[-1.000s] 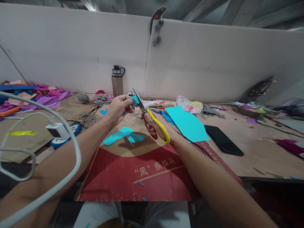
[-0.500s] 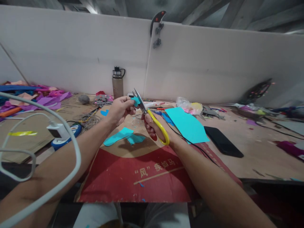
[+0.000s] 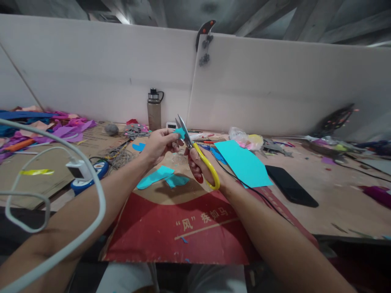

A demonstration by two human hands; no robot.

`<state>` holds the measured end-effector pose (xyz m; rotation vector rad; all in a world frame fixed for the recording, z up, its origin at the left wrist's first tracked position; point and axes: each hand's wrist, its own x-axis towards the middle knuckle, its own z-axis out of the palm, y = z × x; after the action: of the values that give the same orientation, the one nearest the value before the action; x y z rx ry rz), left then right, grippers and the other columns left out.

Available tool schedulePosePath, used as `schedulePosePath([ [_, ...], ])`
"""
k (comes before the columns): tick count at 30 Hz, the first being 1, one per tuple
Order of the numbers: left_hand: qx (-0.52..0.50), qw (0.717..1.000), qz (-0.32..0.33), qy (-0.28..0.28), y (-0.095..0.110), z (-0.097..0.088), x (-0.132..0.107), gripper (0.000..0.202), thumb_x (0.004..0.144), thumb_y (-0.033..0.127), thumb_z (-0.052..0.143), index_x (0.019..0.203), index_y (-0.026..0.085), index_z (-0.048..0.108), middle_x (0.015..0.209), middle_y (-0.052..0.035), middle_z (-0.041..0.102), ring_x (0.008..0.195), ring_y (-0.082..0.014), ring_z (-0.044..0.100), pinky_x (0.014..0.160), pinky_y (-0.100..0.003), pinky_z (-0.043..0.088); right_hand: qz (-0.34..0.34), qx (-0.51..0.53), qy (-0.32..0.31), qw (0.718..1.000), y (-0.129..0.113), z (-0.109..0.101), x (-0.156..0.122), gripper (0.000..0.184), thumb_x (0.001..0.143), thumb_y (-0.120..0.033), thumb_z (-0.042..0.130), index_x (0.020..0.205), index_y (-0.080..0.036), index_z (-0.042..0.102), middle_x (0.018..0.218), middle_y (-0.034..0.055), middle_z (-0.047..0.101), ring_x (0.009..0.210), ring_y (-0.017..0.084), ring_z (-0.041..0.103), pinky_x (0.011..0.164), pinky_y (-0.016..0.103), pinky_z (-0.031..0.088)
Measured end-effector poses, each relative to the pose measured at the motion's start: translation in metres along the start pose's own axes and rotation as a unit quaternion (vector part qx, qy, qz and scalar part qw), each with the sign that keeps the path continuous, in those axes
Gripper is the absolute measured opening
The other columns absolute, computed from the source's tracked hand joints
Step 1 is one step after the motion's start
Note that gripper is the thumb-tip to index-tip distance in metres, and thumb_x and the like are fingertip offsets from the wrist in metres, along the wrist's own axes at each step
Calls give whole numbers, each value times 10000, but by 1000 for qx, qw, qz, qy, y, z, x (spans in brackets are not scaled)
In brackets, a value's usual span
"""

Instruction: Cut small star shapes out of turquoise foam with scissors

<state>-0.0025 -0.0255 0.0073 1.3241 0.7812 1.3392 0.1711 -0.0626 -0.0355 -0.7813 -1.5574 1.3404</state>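
Between its fingertips my left hand (image 3: 165,142) pinches a small turquoise piece (image 3: 180,132), felt or paper, I cannot tell which. My right hand (image 3: 200,165) grips yellow-handled scissors (image 3: 210,171), their blades pointing up and away from me, slightly apart. The blades meet the right edge of the small piece. Below my hands, turquoise cut pieces (image 3: 155,177) lie on a red and tan cardboard sheet (image 3: 180,244). A larger turquoise sheet (image 3: 244,162) rests to the right of my right hand. Behind my left wrist is a blue cut piece (image 3: 139,147).
A black phone (image 3: 290,185) lies right of the turquoise sheet. Behind my hands stands a bottle (image 3: 154,112) against a white panel (image 3: 259,85). Colourful scraps (image 3: 61,130) pile up at far left. A white cable (image 3: 99,199) loops across my left arm, near a charger (image 3: 79,169).
The view has shifted slightly, so everything sits a little lower and further right. My left hand's small piece is turned a little at the scissor blades. Both holds stay the same.
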Motion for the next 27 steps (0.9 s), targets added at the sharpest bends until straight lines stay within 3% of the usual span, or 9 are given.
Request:
schedulePosePath([
  [11, 7, 1000, -5, -15, -3, -1, 0, 391, 572, 377, 901, 618, 152, 584, 581, -21, 678, 437, -80, 565, 453, -211, 372, 19, 15, 4, 1000, -5, 3, -2, 678, 732, -812, 715, 964, -240, 436, 634, -112, 357, 421, 44, 307, 370, 167, 285],
  [18, 10, 1000, -10, -27, -3, -2, 0, 383, 567, 378, 903, 611, 156, 593, 550, -4, 648, 437, -79, 556, 455, -210, 375, 6, 8, 11, 1000, -7, 5, -2, 542, 802, -667, 743, 962, -239, 451, 623, -113, 315, 426, 58, 317, 375, 163, 268],
  [27, 24, 999, -40, -22, -2, -1, -1, 352, 611, 379, 887, 621, 152, 618, 577, -15, 665, 426, -60, 503, 453, -212, 374, 9, 19, 12, 1000, -4, 4, -1, 553, 789, -665, 756, 968, -237, 455, 607, -113, 349, 426, 58, 303, 376, 169, 272],
])
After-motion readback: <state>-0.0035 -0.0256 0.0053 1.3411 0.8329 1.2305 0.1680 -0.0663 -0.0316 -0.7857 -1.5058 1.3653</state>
